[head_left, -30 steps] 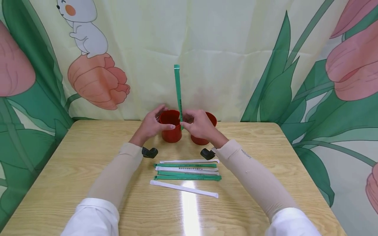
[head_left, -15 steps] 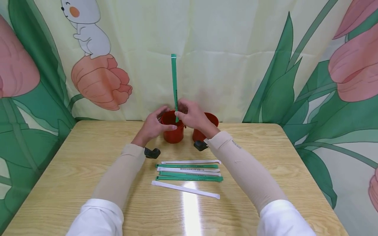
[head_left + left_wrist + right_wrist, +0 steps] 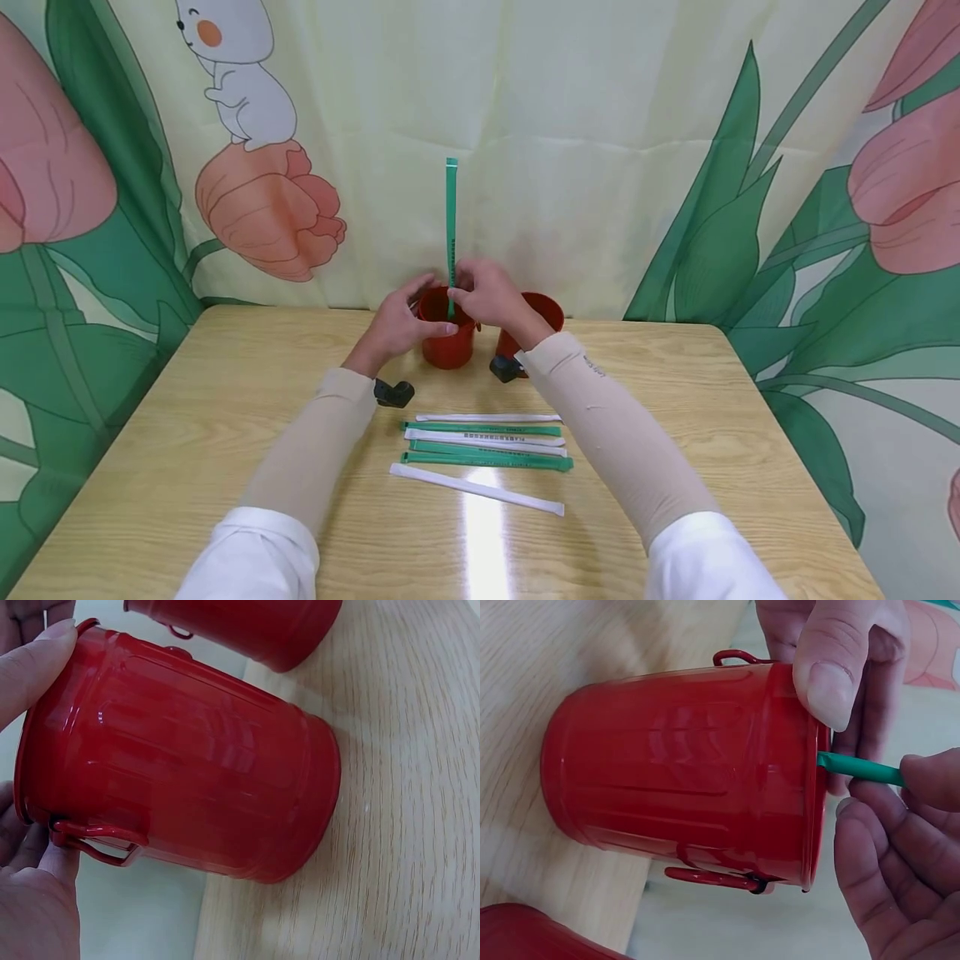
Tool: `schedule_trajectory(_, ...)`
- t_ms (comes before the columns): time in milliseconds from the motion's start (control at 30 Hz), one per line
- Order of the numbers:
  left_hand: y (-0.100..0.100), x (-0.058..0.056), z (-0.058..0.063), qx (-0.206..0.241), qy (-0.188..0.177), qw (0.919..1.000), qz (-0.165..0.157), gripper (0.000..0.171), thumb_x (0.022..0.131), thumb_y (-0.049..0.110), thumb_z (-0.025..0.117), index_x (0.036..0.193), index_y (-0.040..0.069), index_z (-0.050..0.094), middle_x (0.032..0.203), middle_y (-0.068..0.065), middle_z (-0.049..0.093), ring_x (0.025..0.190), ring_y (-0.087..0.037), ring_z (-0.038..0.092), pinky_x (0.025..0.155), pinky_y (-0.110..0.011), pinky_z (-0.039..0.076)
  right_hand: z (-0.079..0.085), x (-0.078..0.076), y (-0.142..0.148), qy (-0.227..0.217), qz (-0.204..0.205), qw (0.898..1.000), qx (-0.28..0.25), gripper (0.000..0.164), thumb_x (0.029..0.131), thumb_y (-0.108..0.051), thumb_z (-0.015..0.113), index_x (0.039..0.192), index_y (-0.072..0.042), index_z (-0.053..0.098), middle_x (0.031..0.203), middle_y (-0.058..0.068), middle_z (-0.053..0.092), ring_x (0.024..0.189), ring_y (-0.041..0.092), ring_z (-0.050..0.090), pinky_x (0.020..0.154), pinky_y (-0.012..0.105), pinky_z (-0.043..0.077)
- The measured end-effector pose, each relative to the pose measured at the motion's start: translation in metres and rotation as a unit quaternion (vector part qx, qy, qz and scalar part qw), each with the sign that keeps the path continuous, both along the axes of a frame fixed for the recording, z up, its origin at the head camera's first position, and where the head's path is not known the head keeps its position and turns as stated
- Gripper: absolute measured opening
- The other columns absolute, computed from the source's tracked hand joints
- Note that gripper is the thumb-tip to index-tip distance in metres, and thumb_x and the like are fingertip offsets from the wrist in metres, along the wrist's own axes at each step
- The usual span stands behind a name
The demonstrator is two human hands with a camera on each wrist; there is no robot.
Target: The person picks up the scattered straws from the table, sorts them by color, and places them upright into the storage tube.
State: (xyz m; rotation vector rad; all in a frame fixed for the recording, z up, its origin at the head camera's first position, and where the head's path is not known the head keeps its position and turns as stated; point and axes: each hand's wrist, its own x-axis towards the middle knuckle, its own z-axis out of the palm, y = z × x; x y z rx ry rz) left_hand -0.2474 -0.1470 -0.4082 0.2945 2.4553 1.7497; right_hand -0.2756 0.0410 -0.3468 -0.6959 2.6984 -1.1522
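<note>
A small red metal bucket (image 3: 447, 352) with side handles stands upright near the back edge of the table. My left hand (image 3: 396, 329) grips its rim from the left, the thumb across the front and the fingers round the side by a handle (image 3: 105, 844). Between thumb and fingers, my right hand (image 3: 491, 293) pinches a green paper-wrapped straw (image 3: 451, 208). The straw is upright over the bucket; in the right wrist view its lower end (image 3: 840, 763) passes just behind the rim into the mouth. How deep it reaches is hidden by the bucket wall.
To the right, partly behind my right wrist, stands a second red bucket (image 3: 551, 310). Several green and white wrapped straws (image 3: 487, 458) lie in a row nearer me, with one white straw (image 3: 480, 490) slanted in front. A printed curtain (image 3: 562, 167) hangs behind the table.
My right hand has moved left with the green straw, from the bucket's right edge to over its mouth, and then slightly down. The left hand keeps its hold on the bucket.
</note>
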Motion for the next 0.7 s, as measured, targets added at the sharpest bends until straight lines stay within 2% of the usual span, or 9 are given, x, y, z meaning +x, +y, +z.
schedule_trajectory(267,-0.0008,-0.0013,-0.0018,0.016,0.0,0.9999,-0.004,0.098,0.085,0.023,0.088,0.164,0.015,0.032,0.163,-0.006,0.045,0.153,-0.034,0.04,0.123,-0.054,0.041,-0.0059,-0.0021,-0.0017,-0.009,0.008,1.0,0.012,0.008,0.101,-0.013,0.066,0.105,-0.006,0.067,0.099,0.013,0.074,0.082,0.027,0.063,0.062,0.032,0.06)
schedule_trajectory(400,0.0,-0.0016,-0.0015,0.014,-0.002,0.9999,-0.009,0.097,0.085,0.023,0.088,0.164,0.015,0.032,0.162,-0.006,0.045,0.153,-0.032,0.041,0.123,-0.052,0.041,-0.0063,-0.0032,-0.0013,-0.012,0.012,1.0,0.02,0.009,0.101,-0.013,0.067,0.105,-0.006,0.069,0.098,0.013,0.074,0.079,0.026,0.063,0.058,0.03,0.058)
schedule_trajectory(533,-0.0001,-0.0018,-0.0019,0.01,-0.001,0.9999,-0.006,0.096,0.086,0.023,0.088,0.164,0.016,0.033,0.162,-0.005,0.046,0.153,-0.03,0.041,0.124,-0.05,0.041,-0.0055,-0.0046,-0.0019,-0.017,0.011,0.999,0.027,0.011,0.102,-0.015,0.066,0.104,-0.005,0.069,0.1,0.014,0.074,0.079,0.026,0.064,0.059,0.031,0.059)
schedule_trajectory(700,-0.0001,-0.002,-0.001,0.011,-0.003,0.9999,-0.001,0.093,0.087,0.02,0.086,0.164,0.017,0.034,0.162,-0.005,0.046,0.152,-0.032,0.043,0.123,-0.051,0.042,-0.0023,-0.003,0.0009,-0.028,0.009,0.999,0.025,0.016,0.102,-0.013,0.065,0.109,-0.001,0.071,0.108,0.018,0.076,0.088,0.027,0.069,0.073,0.035,0.063)
